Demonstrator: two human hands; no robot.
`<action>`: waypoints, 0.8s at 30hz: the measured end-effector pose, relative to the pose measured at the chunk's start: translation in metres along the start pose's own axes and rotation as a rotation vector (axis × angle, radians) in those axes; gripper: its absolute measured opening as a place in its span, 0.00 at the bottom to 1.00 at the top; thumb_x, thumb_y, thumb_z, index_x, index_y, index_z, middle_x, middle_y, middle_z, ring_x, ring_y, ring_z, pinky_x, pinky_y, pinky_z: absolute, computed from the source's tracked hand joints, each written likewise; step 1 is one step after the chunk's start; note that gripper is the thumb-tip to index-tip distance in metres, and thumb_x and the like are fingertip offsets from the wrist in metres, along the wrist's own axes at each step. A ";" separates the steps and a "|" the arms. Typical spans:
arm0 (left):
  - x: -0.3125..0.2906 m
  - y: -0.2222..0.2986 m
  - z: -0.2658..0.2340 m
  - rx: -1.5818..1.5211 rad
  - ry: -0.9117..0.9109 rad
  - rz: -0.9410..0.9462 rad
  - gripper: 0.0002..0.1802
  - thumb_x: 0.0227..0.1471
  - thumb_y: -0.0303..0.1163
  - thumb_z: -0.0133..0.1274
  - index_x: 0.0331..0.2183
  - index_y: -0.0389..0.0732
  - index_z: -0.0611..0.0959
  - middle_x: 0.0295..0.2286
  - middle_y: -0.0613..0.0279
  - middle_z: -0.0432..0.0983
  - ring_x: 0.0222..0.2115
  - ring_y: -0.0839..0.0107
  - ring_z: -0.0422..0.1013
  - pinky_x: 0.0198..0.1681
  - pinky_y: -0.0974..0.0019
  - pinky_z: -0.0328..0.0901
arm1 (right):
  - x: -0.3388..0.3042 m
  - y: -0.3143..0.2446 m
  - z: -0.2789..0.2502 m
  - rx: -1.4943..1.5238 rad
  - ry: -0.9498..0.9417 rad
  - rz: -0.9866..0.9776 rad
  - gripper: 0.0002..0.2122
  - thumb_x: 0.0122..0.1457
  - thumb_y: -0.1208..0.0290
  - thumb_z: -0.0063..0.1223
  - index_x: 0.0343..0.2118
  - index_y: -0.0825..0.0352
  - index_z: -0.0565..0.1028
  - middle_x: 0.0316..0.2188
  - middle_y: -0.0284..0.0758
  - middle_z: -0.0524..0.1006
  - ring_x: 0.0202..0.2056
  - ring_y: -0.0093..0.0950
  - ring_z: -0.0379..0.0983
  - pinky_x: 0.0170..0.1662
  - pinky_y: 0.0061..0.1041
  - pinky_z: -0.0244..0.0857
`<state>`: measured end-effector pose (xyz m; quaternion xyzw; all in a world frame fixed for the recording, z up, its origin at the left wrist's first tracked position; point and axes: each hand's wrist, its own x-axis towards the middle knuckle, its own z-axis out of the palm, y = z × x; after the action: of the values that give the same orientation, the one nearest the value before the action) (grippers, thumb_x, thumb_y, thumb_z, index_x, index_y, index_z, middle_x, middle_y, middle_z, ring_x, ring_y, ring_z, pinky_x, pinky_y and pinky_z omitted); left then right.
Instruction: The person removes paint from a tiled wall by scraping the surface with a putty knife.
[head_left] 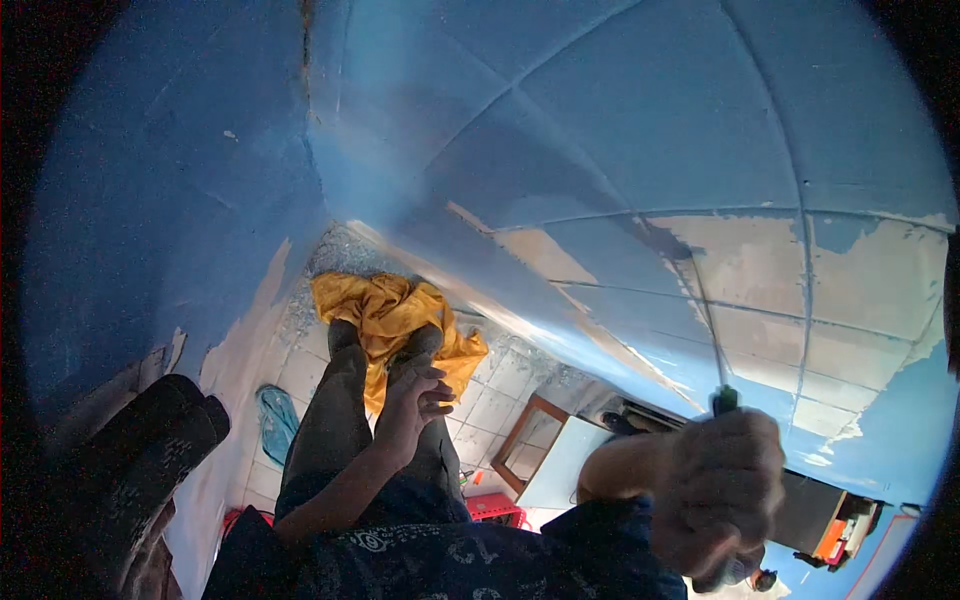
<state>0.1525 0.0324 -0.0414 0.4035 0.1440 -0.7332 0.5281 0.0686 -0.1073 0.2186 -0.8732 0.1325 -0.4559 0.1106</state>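
My right hand (722,490) is raised at the lower right, its fingers wrapped round the green handle of a scraper (724,398). The long, thin metal blade points up and away, next to the tiled wall (740,255), where blue paint has come off in patches and pale tile shows. Whether the blade's tip touches the wall, I cannot tell. My left hand (412,405) hangs in front of my legs with loosely bent fingers that stand apart; nothing shows in it.
A crumpled yellow-orange cloth (385,305) lies on the floor at my feet. Left of my legs is a teal plastic bag (278,425). A dark rolled object (150,470) stands close at the left. A wood-framed panel (530,440) and a red crate (493,509) lie behind.
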 end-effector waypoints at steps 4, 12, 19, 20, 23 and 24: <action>0.000 0.001 0.000 0.013 -0.048 0.015 0.12 0.51 0.35 0.45 0.37 0.39 0.73 0.29 0.59 0.72 0.34 0.69 0.71 0.39 0.65 0.66 | 0.001 0.004 0.000 0.023 0.014 -0.021 0.13 0.53 0.68 0.46 0.13 0.62 0.66 0.09 0.27 0.65 0.17 0.23 0.64 0.28 0.18 0.59; 0.000 0.003 0.002 0.053 -0.063 -0.002 0.12 0.52 0.35 0.44 0.38 0.40 0.73 0.30 0.59 0.72 0.34 0.68 0.71 0.38 0.64 0.67 | -0.008 0.006 0.002 -0.088 -0.005 0.026 0.14 0.54 0.67 0.46 0.13 0.61 0.65 0.09 0.26 0.63 0.14 0.23 0.62 0.25 0.17 0.58; 0.001 0.007 -0.002 0.025 -0.052 -0.026 0.11 0.51 0.33 0.44 0.37 0.40 0.73 0.29 0.59 0.72 0.34 0.70 0.71 0.38 0.65 0.67 | -0.011 0.006 0.007 -0.081 -0.018 0.022 0.15 0.55 0.66 0.46 0.13 0.61 0.64 0.08 0.25 0.62 0.11 0.23 0.59 0.22 0.16 0.57; -0.001 0.006 -0.001 0.007 -0.046 -0.004 0.11 0.51 0.33 0.44 0.37 0.40 0.74 0.29 0.59 0.72 0.34 0.70 0.71 0.38 0.65 0.67 | -0.007 0.002 0.006 -0.089 -0.024 0.015 0.15 0.55 0.66 0.46 0.13 0.61 0.64 0.08 0.25 0.61 0.11 0.23 0.59 0.22 0.16 0.57; 0.001 0.003 -0.005 0.003 -0.024 0.014 0.11 0.52 0.33 0.44 0.37 0.40 0.74 0.29 0.60 0.72 0.34 0.70 0.71 0.38 0.66 0.67 | -0.001 0.002 0.007 -0.062 -0.015 -0.010 0.15 0.56 0.66 0.46 0.13 0.60 0.64 0.08 0.25 0.61 0.09 0.23 0.58 0.21 0.16 0.57; 0.002 0.002 -0.007 0.018 -0.010 0.006 0.11 0.52 0.33 0.44 0.37 0.40 0.73 0.30 0.60 0.72 0.34 0.70 0.71 0.38 0.66 0.67 | -0.001 0.001 0.009 -0.069 -0.013 -0.015 0.15 0.56 0.65 0.46 0.13 0.60 0.64 0.08 0.24 0.61 0.09 0.23 0.58 0.20 0.16 0.57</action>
<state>0.1574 0.0344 -0.0473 0.4053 0.1335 -0.7347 0.5274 0.0753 -0.1074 0.2129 -0.8803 0.1409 -0.4464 0.0776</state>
